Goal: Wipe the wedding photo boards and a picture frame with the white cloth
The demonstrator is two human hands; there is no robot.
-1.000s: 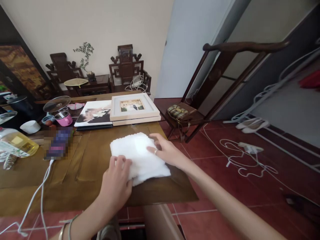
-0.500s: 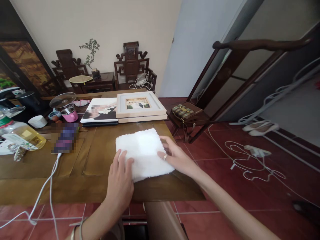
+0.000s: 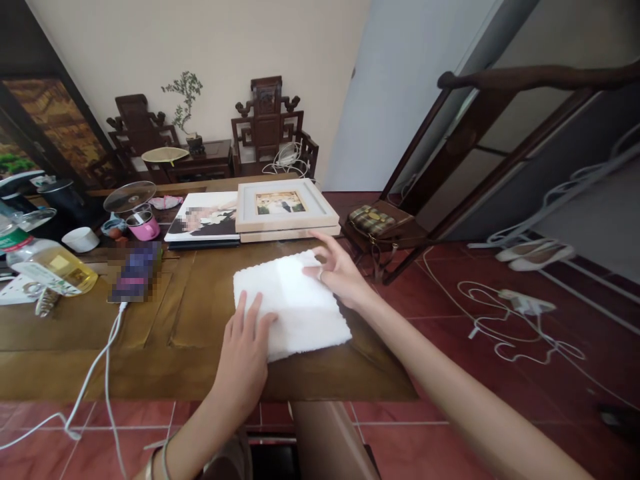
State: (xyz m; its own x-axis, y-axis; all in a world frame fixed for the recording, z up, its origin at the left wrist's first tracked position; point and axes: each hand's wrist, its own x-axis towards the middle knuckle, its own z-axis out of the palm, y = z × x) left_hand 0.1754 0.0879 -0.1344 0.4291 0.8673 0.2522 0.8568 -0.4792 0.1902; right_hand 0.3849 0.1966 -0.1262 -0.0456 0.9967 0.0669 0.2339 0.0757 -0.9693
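A folded white towel (image 3: 295, 307) lies flat near the right end of a brown wooden table (image 3: 175, 340). My left hand (image 3: 243, 357) rests on the towel's near left corner, fingers stretched out flat. My right hand (image 3: 339, 268) is at the towel's far right corner, thumb and fingers spread, fingertips touching the cloth. Neither hand holds anything.
Just behind the towel lie a framed photo (image 3: 283, 207) and a photo album (image 3: 205, 220). Further left are a phone (image 3: 135, 270) with a white cable (image 3: 100, 373), an oil bottle (image 3: 47, 263), a pink cup (image 3: 143, 225) and a white bowl (image 3: 83, 238). A dark wooden chair (image 3: 395, 227) stands on the right.
My right hand slid from the towel's right edge up to its far right corner. My left hand stayed on the near left corner, with fingers now flat.
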